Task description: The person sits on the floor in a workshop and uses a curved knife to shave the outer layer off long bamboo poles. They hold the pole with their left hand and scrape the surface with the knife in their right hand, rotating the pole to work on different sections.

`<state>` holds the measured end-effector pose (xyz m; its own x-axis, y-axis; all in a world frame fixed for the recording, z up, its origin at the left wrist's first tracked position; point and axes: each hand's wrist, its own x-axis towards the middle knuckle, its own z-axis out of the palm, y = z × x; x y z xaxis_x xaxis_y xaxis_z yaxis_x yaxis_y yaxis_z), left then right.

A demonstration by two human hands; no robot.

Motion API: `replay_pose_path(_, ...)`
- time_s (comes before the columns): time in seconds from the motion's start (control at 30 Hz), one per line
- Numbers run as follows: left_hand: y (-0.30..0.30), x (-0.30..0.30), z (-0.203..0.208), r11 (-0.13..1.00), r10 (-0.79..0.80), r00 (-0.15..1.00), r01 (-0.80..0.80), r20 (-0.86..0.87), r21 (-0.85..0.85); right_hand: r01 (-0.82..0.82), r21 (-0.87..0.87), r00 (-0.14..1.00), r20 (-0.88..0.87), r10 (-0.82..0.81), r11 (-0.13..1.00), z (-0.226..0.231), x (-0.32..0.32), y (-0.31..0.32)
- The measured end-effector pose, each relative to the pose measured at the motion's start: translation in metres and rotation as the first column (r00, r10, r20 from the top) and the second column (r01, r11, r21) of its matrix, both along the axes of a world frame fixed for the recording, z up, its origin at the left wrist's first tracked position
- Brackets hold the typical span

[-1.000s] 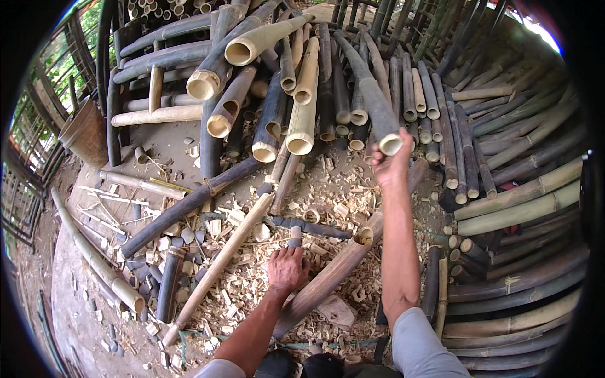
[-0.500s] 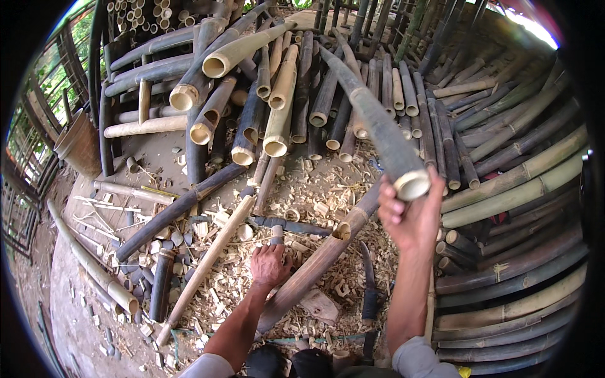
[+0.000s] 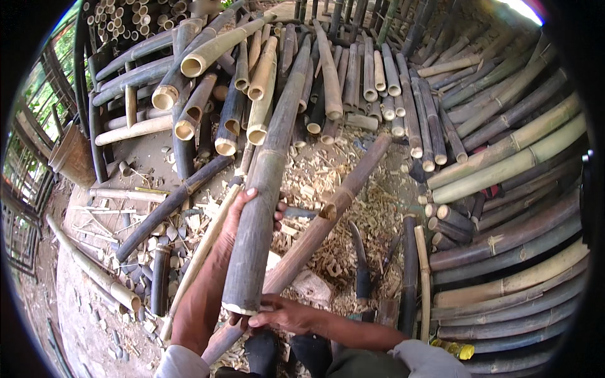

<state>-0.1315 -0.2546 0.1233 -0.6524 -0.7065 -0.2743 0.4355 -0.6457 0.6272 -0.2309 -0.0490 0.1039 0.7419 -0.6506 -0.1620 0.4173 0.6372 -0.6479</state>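
Note:
A long dark bamboo pole slants up and away in front of me, its pale cut end close to my body. Wrapped round its lower part is my left hand, with fingertips showing on the pole's right side. My right hand grips the cut rim at the near end, thumb on the edge and some fingers hidden beneath. Below and to the right lies a brownish bamboo pole with a notch cut in it. A curved knife with a dark handle rests on the shavings to its right.
Pale shavings cover the ground. Stacked bamboo poles line the right side, and more cut poles lean at the back. A peeled stick and dark pole lie left, near a bucket. A wood block sits ahead.
The dark pole has come down and left, from my raised right hand to in front of me. My left hand has left a short piece on the ground and taken hold of the pole.

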Motion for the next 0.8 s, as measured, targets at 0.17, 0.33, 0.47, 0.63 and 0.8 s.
replay_pose_path(0.17,0.01,0.034,0.033,0.955,-0.064,0.865,0.197,0.498,-0.22,-0.197,-0.441,0.87,-0.49,-0.051,0.875,-0.028,-0.036,-0.015)
replay_pose_path(0.33,0.055,0.054,0.03,0.832,0.138,0.706,0.298,0.695,-0.467,0.598,-0.436,0.372,-0.591,-0.715,0.672,-0.028,-0.088,-0.119)
replay_pose_path(0.47,0.091,0.039,0.048,0.759,0.264,0.518,0.409,0.813,-0.507,0.661,0.063,0.742,-0.203,-0.639,0.747,0.007,-0.095,-0.202)
replay_pose_path(0.63,0.114,0.038,0.047,0.803,0.229,0.463,0.407,0.856,-0.435,0.795,-0.147,0.503,-0.382,-0.776,0.588,0.006,-0.053,-0.208)
replay_pose_path(0.8,0.148,0.029,0.025,0.756,0.323,0.527,0.356,0.786,-0.549,0.784,-0.263,0.46,-0.361,-0.811,0.562,0.014,-0.067,-0.182)
